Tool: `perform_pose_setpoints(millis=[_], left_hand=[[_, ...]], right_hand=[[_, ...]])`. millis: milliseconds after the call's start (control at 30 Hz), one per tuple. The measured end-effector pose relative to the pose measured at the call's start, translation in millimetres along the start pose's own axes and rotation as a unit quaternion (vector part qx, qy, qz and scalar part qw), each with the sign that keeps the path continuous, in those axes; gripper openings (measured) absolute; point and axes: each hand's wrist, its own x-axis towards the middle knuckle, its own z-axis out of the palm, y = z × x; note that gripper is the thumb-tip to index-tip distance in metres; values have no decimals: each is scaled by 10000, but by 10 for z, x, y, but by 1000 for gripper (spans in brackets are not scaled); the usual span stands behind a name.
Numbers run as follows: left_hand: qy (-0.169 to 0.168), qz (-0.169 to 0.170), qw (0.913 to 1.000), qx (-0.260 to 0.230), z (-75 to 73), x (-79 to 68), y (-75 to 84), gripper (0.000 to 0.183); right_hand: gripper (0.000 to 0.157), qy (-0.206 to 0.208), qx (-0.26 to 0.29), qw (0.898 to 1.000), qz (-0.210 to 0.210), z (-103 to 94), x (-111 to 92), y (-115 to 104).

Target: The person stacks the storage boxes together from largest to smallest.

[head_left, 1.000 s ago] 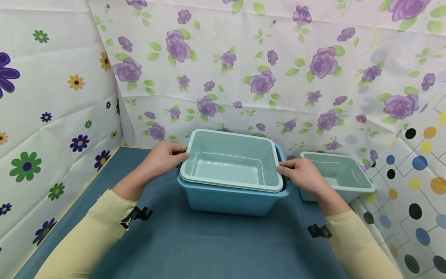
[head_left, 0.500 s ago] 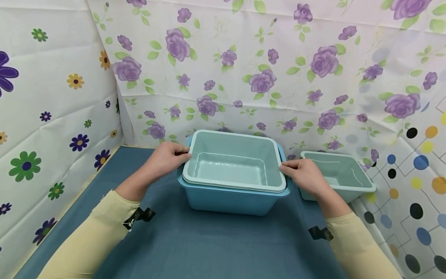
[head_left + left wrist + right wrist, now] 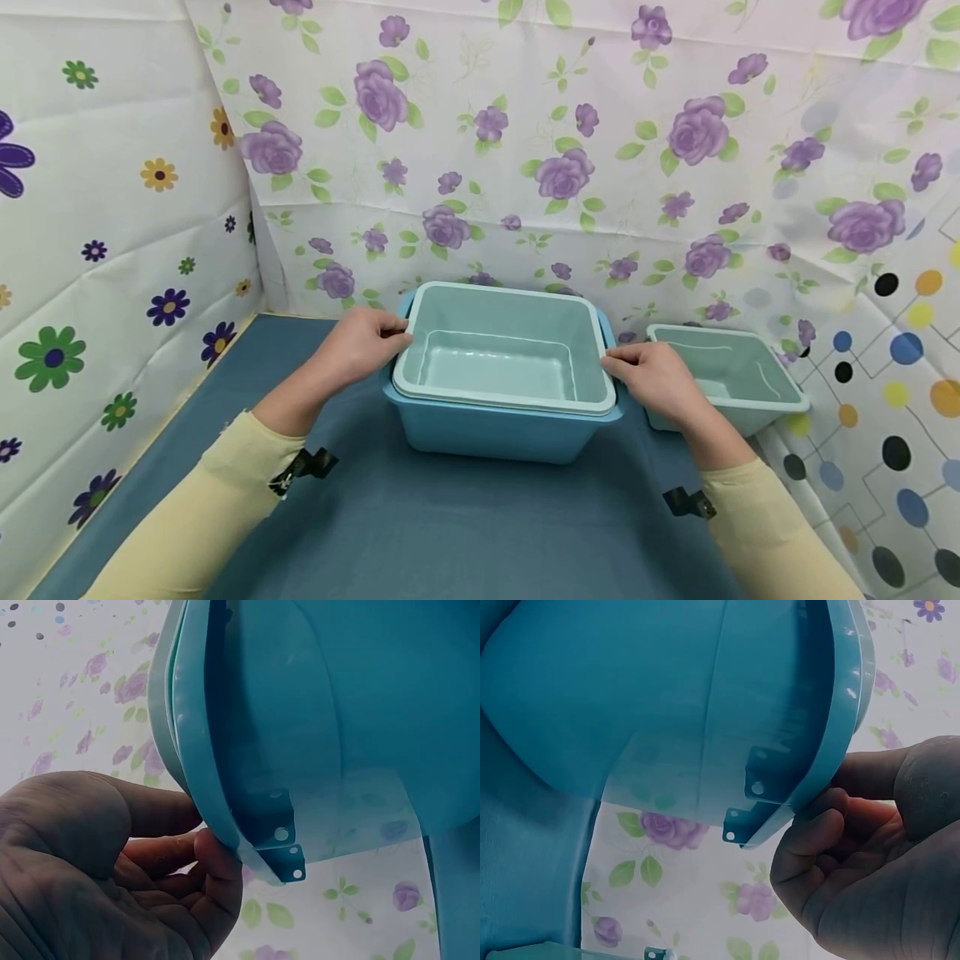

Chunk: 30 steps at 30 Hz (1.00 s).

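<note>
A pale green rectangular plastic basin [image 3: 502, 312] sits inside a larger blue basin [image 3: 487, 437]. Its rim stands a little above the blue one, with a second pale edge just beneath it at the front. My left hand [image 3: 365, 342] pinches the pale basin's left rim between thumb and fingers. At the opposite short side, my right hand [image 3: 656, 379] pinches the right rim. Seen from below in the left wrist view, the blue rim [image 3: 199, 750] touches the left fingertips. The right wrist view likewise has the blue rim [image 3: 840, 712] against the right fingers.
Another pale green basin [image 3: 765, 407] stands on the right, behind the right forearm. Dark blue cloth [image 3: 480, 533] covers the table. A floral sheet [image 3: 510, 192] hangs close behind the basins, and patterned sheets flank both sides.
The pale green basin has shifted slightly right and settled a little lower in the blue one, both hands moving with it. Over the last half second it has hardly moved.
</note>
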Motion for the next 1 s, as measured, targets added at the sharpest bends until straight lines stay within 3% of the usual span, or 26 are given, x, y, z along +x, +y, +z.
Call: perform_pose_setpoints(millis=[200, 333, 500, 667, 1000], left_hand=[[65, 208, 9983, 534, 8, -8, 34, 51], [63, 89, 9978, 656, 18, -10, 66, 49], [97, -126, 9968, 782, 37, -25, 102, 20], [161, -245, 9951, 948, 47, -48, 126, 35], [401, -169, 9913, 1238, 79, -79, 158, 26]], right_hand=[[39, -56, -313, 9993, -174, 5, -7, -38], [40, -158, -444, 9987, -173, 10, -11, -58], [41, -176, -542, 9983, -114, 17, -20, -66], [41, -155, -605, 9979, -142, 27, -21, -83], [39, -79, -761, 9970, -118, 43, -22, -122]])
